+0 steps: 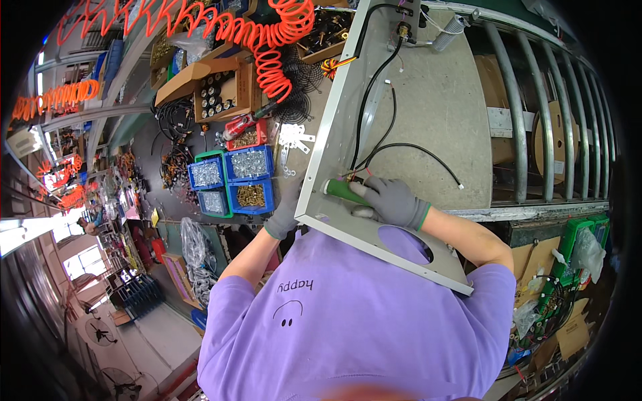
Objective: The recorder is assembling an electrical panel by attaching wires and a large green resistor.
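Observation:
My right hand, in a grey glove, is closed around a green-handled tool and presses it against a large grey metal panel. The tool's tip sits near a small red and black part where black cables meet. My left hand, also gloved in grey, grips the panel's left edge from beneath; its fingers are mostly hidden by the panel. A round hole is cut in the panel close to my chest.
Blue bins of screws and a red tray lie left of the panel. Cardboard boxes of parts sit behind them. An orange coiled air hose hangs overhead. A metal roller rack stands at the right.

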